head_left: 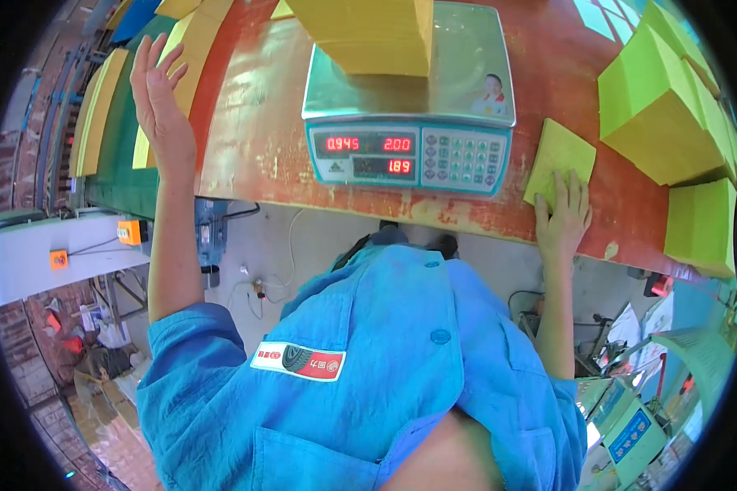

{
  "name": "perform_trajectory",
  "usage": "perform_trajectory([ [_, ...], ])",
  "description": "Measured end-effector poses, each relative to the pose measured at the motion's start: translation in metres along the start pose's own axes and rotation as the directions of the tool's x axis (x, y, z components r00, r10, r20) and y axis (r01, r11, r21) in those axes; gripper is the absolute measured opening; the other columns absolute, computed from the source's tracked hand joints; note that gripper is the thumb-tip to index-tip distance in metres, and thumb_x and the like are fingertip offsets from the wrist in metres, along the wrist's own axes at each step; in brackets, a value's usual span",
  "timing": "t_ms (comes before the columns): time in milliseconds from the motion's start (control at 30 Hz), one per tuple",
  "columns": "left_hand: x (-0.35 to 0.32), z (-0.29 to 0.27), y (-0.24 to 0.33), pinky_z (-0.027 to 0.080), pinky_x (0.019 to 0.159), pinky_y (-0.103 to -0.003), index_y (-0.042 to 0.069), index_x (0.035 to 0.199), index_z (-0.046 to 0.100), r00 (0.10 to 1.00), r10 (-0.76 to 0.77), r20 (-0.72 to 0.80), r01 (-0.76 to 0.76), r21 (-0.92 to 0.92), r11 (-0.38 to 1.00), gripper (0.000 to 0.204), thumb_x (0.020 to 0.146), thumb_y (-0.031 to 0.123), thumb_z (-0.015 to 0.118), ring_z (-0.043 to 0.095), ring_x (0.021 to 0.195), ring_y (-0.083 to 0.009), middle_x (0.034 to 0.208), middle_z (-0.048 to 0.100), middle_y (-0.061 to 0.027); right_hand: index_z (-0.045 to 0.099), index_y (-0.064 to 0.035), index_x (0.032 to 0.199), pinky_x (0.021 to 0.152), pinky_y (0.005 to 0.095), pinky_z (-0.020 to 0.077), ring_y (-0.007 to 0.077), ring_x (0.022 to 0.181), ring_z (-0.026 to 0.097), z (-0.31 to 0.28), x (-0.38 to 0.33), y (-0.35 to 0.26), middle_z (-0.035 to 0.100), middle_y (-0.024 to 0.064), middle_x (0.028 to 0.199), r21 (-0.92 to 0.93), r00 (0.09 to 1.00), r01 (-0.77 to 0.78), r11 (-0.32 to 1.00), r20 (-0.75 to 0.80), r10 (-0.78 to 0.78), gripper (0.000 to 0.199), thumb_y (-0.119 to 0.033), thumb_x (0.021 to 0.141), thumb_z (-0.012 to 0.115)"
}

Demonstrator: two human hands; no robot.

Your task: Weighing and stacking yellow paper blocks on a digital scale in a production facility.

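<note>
My left hand [162, 106] is raised at the left, its fingers apart and nothing in them. It is beside long rows of yellow paper [184, 69] and partly covers them from view. My right hand [563, 217] lies with outstretched fingers on the near part of a small flat stack of yellow paper [561, 151], near the table's front edge. Between my hands stands a digital scale [467, 74] with a lit red display and a keypad. A tall block of yellow paper [377, 37] rests on its metal pan, cut off by the upper edge of the view.
The worn red table [254, 123] bears several yellow-green paper blocks [651, 106] at the right, one block [700, 225] close to the front corner. At the left runs a green surface [123, 164] with another yellow row [98, 114]. Orange switch boxes [129, 232] sit below it.
</note>
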State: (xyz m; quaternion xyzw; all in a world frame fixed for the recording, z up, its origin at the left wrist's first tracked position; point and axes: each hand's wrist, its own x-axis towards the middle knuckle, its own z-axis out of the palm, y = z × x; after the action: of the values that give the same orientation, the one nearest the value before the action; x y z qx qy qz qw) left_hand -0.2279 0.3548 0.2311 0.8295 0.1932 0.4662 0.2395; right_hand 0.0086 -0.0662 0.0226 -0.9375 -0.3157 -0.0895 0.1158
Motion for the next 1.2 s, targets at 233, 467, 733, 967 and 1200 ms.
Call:
perform_trajectory([
  [233,-0.040,-0.013,0.014,0.042,0.102,-0.042,-0.002,0.142,0.033,0.983,-0.175,-0.059,0.176,0.019,0.984,0.059,0.103,0.042,0.032,0.050,0.125,-0.0292,0.140,0.045,-0.0198,0.048,-0.0142,0.138,0.110,0.0552,0.0240,0.0354,0.138,0.031,-0.013,-0.021,0.019,0.039,0.0105,0.148,0.037,0.997,0.078,0.996,0.010,-0.078,0.055,-0.032,0.087,0.062],
  [467,-0.039,-0.006,0.026,0.042,0.103,-0.042,-0.002,0.143,0.032,0.978,-0.207,-0.031,0.206,-0.019,0.978,0.059,0.103,0.041,0.030,0.048,0.126,-0.0295,0.140,0.044,-0.0199,0.048,-0.0130,0.138,0.110,0.0550,0.0229,0.0364,0.138,0.030,-0.019,-0.032,0.022,0.038,0.0118,0.148,0.093,0.996,0.084,0.992,-0.009,-0.083,0.056,-0.031,0.087,0.062],
  [733,0.025,0.007,0.012,0.041,0.105,-0.044,-0.004,0.141,0.034,0.904,-0.373,0.210,0.426,-0.373,0.824,0.063,0.102,0.046,0.033,0.047,0.128,-0.0309,0.139,0.045,-0.0218,0.050,-0.0117,0.136,0.111,0.0551,0.0223,0.0359,0.138,0.030,-0.022,-0.047,0.021,0.040,0.0129,0.147,0.093,0.999,0.045,0.995,0.011,-0.046,0.056,-0.029,0.084,0.064],
  [967,0.148,0.048,0.003,0.050,0.096,-0.038,-0.005,0.132,0.046,0.542,-0.362,0.759,0.813,-0.363,0.455,0.068,0.098,0.053,0.040,0.060,0.112,-0.0244,0.128,0.057,-0.0173,0.056,-0.0091,0.128,0.111,0.0542,0.0224,0.0363,0.137,0.033,-0.057,-0.046,0.012,0.044,0.0142,0.143,0.114,0.998,0.004,0.993,0.055,-0.011,0.050,-0.024,0.082,0.066],
  [1200,0.170,0.120,0.004,0.054,0.084,-0.031,0.005,0.128,0.054,0.361,-0.318,0.877,0.844,-0.162,0.511,0.054,0.090,0.043,0.062,0.068,0.095,-0.0161,0.114,0.067,-0.0055,0.060,0.0000,0.117,0.099,0.0401,0.0430,0.0349,0.118,0.055,-0.069,0.040,-0.068,0.061,0.0183,0.122,0.640,0.967,0.094,0.762,-0.240,0.083,0.034,-0.014,0.087,0.063],
])
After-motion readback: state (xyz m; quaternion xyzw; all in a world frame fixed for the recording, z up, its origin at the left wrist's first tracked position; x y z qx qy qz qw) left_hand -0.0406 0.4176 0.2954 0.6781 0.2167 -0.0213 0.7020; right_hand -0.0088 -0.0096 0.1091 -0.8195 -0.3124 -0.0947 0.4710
